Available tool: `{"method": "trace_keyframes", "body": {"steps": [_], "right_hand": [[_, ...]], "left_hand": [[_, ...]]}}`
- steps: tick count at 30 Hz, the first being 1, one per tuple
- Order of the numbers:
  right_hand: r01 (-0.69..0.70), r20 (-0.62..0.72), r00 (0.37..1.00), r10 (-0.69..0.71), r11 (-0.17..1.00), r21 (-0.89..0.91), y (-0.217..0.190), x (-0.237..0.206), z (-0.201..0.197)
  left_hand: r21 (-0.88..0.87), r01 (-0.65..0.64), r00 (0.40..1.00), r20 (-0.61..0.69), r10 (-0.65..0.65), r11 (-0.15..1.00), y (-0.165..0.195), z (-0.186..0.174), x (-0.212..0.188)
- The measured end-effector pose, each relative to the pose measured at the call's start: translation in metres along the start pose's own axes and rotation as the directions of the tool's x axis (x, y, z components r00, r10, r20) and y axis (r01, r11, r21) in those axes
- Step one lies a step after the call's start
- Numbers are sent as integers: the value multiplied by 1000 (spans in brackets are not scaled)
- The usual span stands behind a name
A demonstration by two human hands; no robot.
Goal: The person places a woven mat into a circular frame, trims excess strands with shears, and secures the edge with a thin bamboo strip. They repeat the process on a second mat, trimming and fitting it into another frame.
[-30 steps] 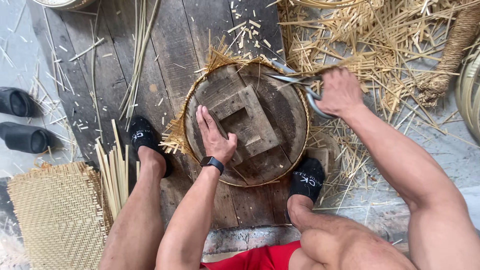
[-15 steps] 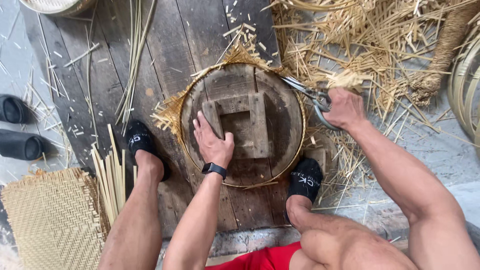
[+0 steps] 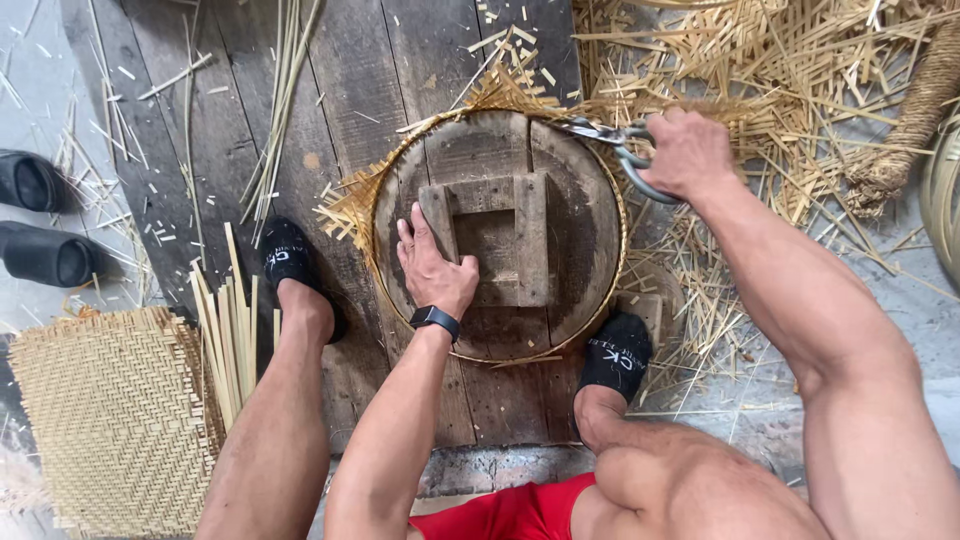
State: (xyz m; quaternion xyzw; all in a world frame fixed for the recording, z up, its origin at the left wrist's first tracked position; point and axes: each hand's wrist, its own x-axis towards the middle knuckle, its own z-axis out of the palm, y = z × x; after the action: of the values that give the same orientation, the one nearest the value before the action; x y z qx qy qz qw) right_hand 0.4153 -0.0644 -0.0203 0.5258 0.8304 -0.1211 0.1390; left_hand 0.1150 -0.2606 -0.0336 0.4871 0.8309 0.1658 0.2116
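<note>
the left hand (image 3: 437, 268) lies flat, fingers spread, on the round wooden form (image 3: 497, 237) on the plank floor (image 3: 400, 70), while the right hand (image 3: 688, 152) is closed around the scissors (image 3: 607, 140) at the form's upper right rim. a clean trim probably wants firm pressure on the form and blades kept close to the woven bamboo edge (image 3: 350, 205).

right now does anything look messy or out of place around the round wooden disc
Yes. Cut pale straw slivers lie scattered over the dark wooden planks and pile up right of the round wooden disc. The left hand presses on the disc, and the right hand holds metal shears at its rim. Two black slippers sit off the planks.
</note>
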Motion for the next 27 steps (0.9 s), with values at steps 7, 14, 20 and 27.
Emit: {"method": "trace_keyframes", "body": {"steps": [7, 14, 20, 27], "right_hand": [[16, -7, 1000, -16, 1000, 27, -12, 17, 3], [-18, -198, 979, 47, 989, 148, 25, -60, 44], [-31, -440, 898, -35, 989, -142, -4, -23, 40], [0, -26, 1000, -1, 1000, -30, 8, -12, 24]], "left_hand": [[-28, -126, 987, 99, 128, 992, -4, -16, 16], [60, -388, 910, 183, 372, 919, -1, -21, 38], [47, -358, 921, 186, 343, 933, 5, -24, 37], [46, -358, 921, 178, 345, 932, 3, -23, 40]]}}
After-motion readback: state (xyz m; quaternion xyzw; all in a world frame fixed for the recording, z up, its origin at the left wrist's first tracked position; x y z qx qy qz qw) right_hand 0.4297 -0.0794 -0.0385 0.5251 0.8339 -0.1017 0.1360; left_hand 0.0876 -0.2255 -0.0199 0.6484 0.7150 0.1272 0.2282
